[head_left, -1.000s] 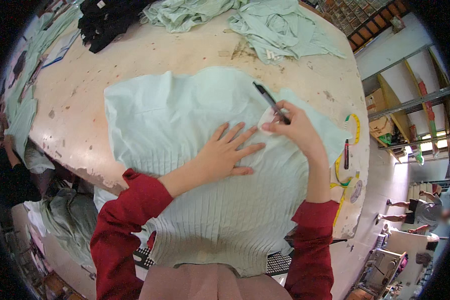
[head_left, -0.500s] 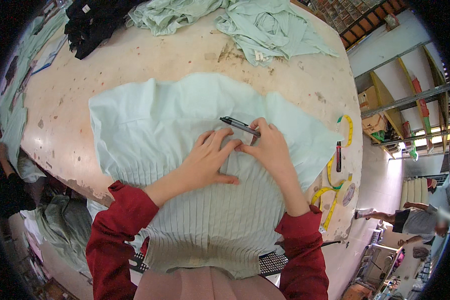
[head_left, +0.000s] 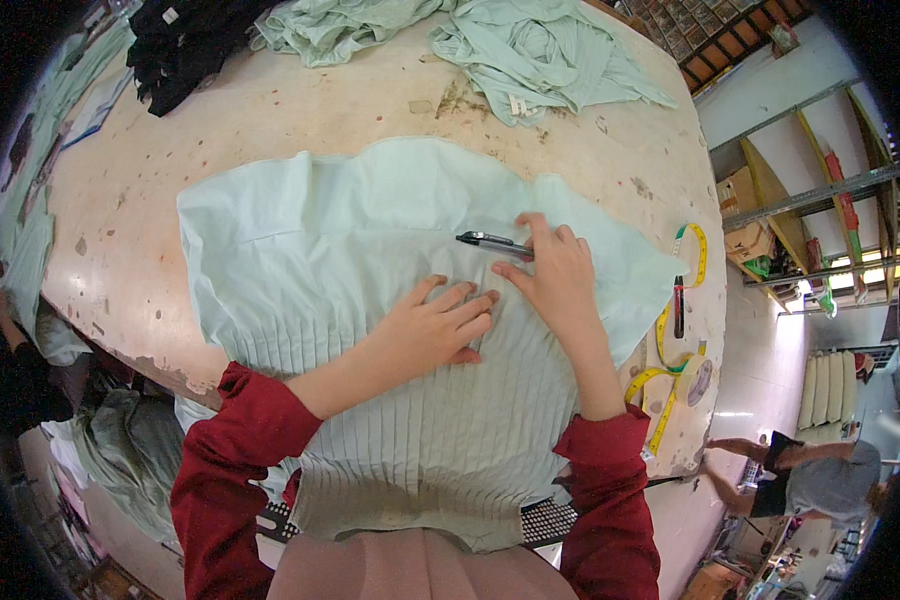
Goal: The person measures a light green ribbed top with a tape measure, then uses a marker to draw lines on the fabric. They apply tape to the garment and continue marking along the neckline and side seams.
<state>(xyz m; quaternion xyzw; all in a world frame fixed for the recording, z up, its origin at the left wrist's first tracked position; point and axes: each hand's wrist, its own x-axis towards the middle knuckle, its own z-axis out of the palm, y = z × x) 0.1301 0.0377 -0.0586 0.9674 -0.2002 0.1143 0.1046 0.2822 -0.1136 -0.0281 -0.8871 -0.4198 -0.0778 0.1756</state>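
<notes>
Right hand [head_left: 560, 280] grip closed on pen [head_left: 492, 241]; left hand [head_left: 435, 330] flat, open on pale-green garment [head_left: 320, 240].

Both forearms, in red sleeves pushed up to mid-forearm, reach forward from the lower edge. The left hand [head_left: 432, 328] lies flat, palm down, fingers spread. The right hand [head_left: 555, 272] curls beside it, fingers pinched together.

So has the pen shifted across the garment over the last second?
Yes. The pen moved left with the right hand, away from the yellow measuring tape.
</notes>
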